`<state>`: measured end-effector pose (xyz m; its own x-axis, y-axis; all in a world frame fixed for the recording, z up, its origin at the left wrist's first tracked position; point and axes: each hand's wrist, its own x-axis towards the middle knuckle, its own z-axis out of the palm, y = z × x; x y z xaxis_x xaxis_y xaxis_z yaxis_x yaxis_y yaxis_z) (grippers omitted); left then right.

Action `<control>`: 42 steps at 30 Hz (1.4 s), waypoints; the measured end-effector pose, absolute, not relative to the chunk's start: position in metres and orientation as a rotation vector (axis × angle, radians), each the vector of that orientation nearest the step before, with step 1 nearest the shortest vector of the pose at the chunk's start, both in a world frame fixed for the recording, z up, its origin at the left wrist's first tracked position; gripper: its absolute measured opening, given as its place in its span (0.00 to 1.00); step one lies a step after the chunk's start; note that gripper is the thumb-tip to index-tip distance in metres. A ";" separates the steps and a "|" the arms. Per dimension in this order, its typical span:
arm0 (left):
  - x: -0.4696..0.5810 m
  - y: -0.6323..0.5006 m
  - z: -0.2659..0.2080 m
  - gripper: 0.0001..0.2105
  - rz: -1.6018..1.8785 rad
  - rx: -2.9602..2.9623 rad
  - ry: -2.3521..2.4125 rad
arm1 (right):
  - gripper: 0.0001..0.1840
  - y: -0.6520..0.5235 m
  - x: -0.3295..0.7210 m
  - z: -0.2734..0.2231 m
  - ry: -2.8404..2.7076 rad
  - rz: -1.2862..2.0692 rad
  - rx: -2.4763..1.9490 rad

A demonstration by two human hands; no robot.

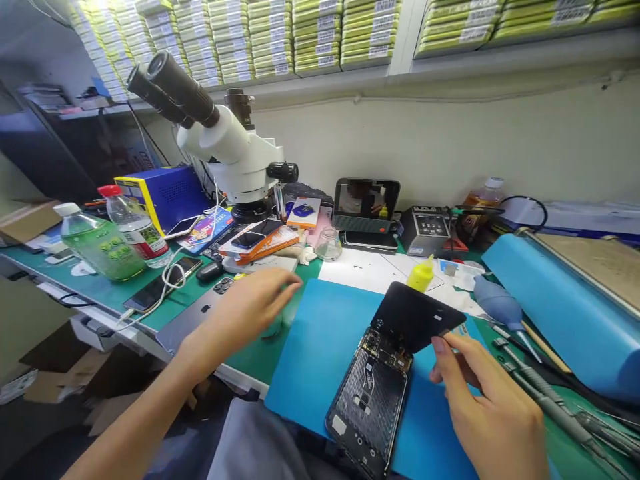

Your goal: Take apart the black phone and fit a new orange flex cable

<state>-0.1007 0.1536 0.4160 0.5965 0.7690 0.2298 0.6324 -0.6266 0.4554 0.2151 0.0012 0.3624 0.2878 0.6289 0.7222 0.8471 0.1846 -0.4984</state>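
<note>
My right hand (493,403) pinches the corner of a black phone screen (413,313) between thumb and fingers. The screen stands tilted up at the top end of an opened phone body (373,400), whose circuit board and inner frame are exposed. Whether a cable joins the two is hard to see. Under the phone lies a blue mat (313,360). My left hand (253,300) hovers beside the mat's left edge, fingers stretched toward the right, with nothing visible in them. Below that hand is a grey laptop (193,317) with a phone's camera cluster at its edge.
A microscope (235,147) rises at the back left. Two bottles (103,247) and a cabled phone (163,285) stand or lie at left. Behind the mat are a yellow bottle (421,275) and a glass jar (329,245). An air blower (497,303) and tools (550,400) lie right.
</note>
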 end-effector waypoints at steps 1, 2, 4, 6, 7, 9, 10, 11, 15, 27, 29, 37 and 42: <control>-0.119 0.148 0.410 0.17 0.594 2.513 1.235 | 0.19 0.001 0.214 0.361 -1.413 -0.262 -1.528; -0.135 0.143 0.402 0.18 0.580 2.528 1.299 | 0.20 0.002 0.214 0.361 -1.407 -0.258 -1.537; -0.159 0.137 0.384 0.17 0.538 2.561 1.339 | 0.20 0.002 0.212 0.360 -1.399 -0.252 -1.558; -0.170 0.137 0.369 0.19 0.504 2.598 1.310 | 0.20 0.001 0.211 0.360 -1.402 -0.248 -1.571; -0.172 0.138 0.364 0.19 0.498 2.616 1.284 | 0.20 0.001 0.210 0.360 -1.405 -0.250 -1.571; -0.171 0.140 0.359 0.19 0.511 2.650 1.229 | 0.20 0.000 0.210 0.360 -1.408 -0.252 -1.567; -0.170 0.140 0.357 0.17 0.529 2.664 1.209 | 0.19 -0.001 0.211 0.360 -1.413 -0.250 -1.566; -0.168 0.138 0.357 0.16 0.553 2.674 1.198 | 0.18 -0.002 0.211 0.360 -1.416 -0.248 -1.564; -0.161 0.122 0.350 0.18 0.684 2.671 1.264 | 0.16 -0.003 0.210 0.359 -1.436 -0.241 -1.540; -0.118 0.085 0.328 0.11 0.986 2.604 1.315 | 0.08 -0.004 0.208 0.355 -1.471 -0.243 -1.509; -0.108 0.079 0.333 0.11 1.016 2.612 1.286 | 0.08 -0.004 0.207 0.356 -1.469 -0.247 -1.509; -0.064 0.040 0.344 0.11 1.003 2.696 1.086 | 0.08 -0.005 0.205 0.356 -1.485 -0.236 -1.492; -0.059 0.021 0.343 0.14 0.909 2.802 0.936 | 0.10 -0.007 0.206 0.354 -1.498 -0.224 -1.478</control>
<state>-0.0588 0.0212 0.3428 0.6439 0.5637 0.5173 0.5338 -0.8154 0.2242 0.2055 -0.0067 0.3542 0.2219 0.6602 0.7176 0.8412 0.2425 -0.4833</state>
